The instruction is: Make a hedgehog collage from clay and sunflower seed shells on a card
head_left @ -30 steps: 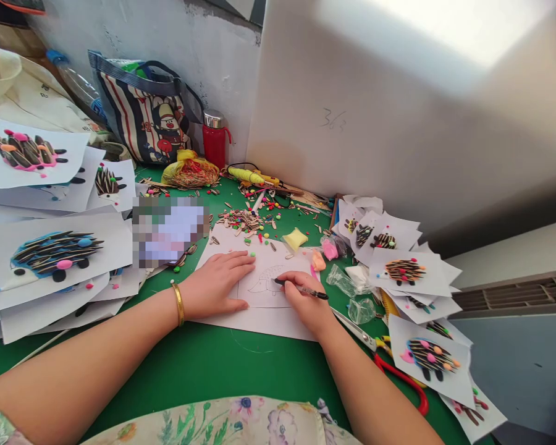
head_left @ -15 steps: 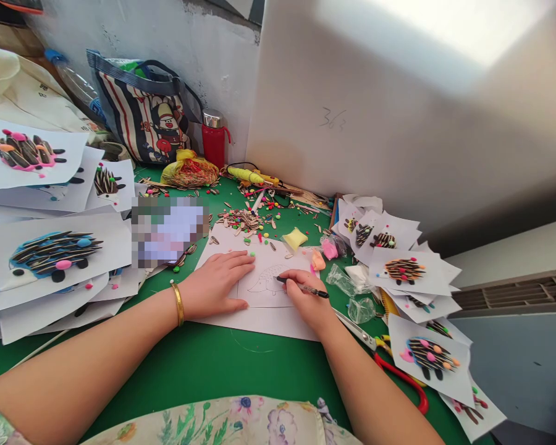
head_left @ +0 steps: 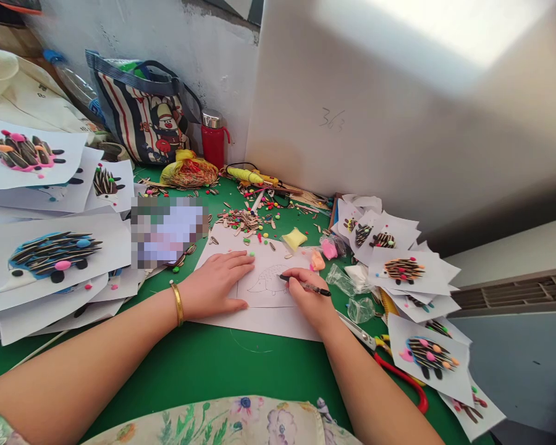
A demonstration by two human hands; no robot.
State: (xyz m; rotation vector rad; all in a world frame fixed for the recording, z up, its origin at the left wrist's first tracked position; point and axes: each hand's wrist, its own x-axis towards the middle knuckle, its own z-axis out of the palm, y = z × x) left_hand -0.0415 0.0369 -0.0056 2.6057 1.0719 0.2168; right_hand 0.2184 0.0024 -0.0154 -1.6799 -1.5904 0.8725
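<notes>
My left hand [head_left: 220, 284] lies flat on a white sheet of paper [head_left: 259, 318], fingers spread, at the left of a pencil-thin outline drawing of a hedgehog [head_left: 266, 281]. A black pen [head_left: 312, 288] is pinched in my right hand [head_left: 308, 300], its tip on the hedgehog's back at the right side of the drawing. The drawing sits on a smaller piece of paper over a larger sheet. Just beyond the paper are sunflower seeds [head_left: 241, 219], and a yellow clay lump [head_left: 294, 238] lies at its upper right edge.
Seed-covered hedgehog cards [head_left: 55, 259] are stacked on the left, more cards [head_left: 410, 272] on the right. Red-handled scissors [head_left: 403, 374] lie by my right forearm. A pixelated phone [head_left: 169, 232], a red flask [head_left: 212, 141], a striped bag [head_left: 139, 111] and a glue gun [head_left: 252, 177] stand or lie farther back.
My right hand and the pen have shifted slightly to the right along the hedgehog's back. My left hand stays in place on the paper.
</notes>
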